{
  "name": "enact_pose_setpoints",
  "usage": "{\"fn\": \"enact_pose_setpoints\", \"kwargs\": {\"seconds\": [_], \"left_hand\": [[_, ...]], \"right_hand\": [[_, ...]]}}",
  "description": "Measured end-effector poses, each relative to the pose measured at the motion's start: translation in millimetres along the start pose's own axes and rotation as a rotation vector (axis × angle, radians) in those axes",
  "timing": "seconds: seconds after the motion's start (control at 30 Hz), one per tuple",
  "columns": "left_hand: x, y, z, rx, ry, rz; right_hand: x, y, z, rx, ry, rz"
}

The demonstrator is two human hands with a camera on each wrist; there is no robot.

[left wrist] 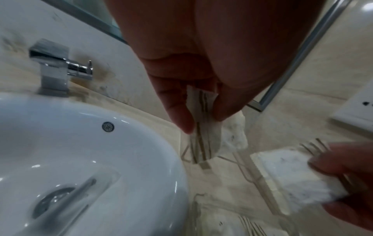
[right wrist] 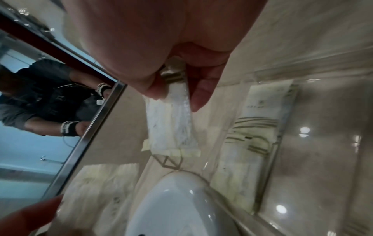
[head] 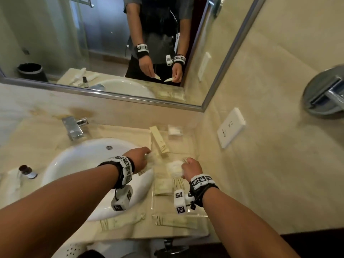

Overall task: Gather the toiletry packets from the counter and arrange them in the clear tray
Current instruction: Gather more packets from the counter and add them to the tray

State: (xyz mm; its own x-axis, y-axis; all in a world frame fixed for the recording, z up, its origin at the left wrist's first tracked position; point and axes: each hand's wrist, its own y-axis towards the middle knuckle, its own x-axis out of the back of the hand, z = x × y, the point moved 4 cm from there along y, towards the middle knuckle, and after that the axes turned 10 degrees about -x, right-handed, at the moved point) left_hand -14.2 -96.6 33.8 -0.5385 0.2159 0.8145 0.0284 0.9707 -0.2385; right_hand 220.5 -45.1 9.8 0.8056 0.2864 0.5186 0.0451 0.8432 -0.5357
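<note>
My left hand pinches a cream packet with brown stripes by its end, just above the counter beside the basin rim. Close to its right, my right hand pinches a white packet by one end over the clear tray. The tray lies on the counter right of the basin, and a flat striped packet lies in its near part. A long cream box and a small white packet lie farther back. Two long striped packets lie near the counter's front edge.
A white basin with a chrome faucet fills the counter's left part. A small dark-capped bottle stands at the far left. The mirror runs along the back, and a wall socket sits on the right wall.
</note>
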Motion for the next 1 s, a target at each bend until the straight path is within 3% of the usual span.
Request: {"fn": "enact_pose_setpoints", "kwargs": {"seconds": [0.17, 0.5, 1.0], "left_hand": [[-32.0, 12.9, -14.2, -0.011, -0.010, 0.010], [-84.4, 16.4, -0.3, 0.022, -0.060, 0.086], [-96.0, 33.1, 1.0, 0.048, -0.081, 0.097]], "right_hand": [[23.5, 14.1, -42.3, -0.045, -0.113, -0.107], [24.7, 44.5, -102.9, -0.237, -0.134, -0.124], [19.3, 66.1, -118.7, -0.283, -0.152, -0.111]]}}
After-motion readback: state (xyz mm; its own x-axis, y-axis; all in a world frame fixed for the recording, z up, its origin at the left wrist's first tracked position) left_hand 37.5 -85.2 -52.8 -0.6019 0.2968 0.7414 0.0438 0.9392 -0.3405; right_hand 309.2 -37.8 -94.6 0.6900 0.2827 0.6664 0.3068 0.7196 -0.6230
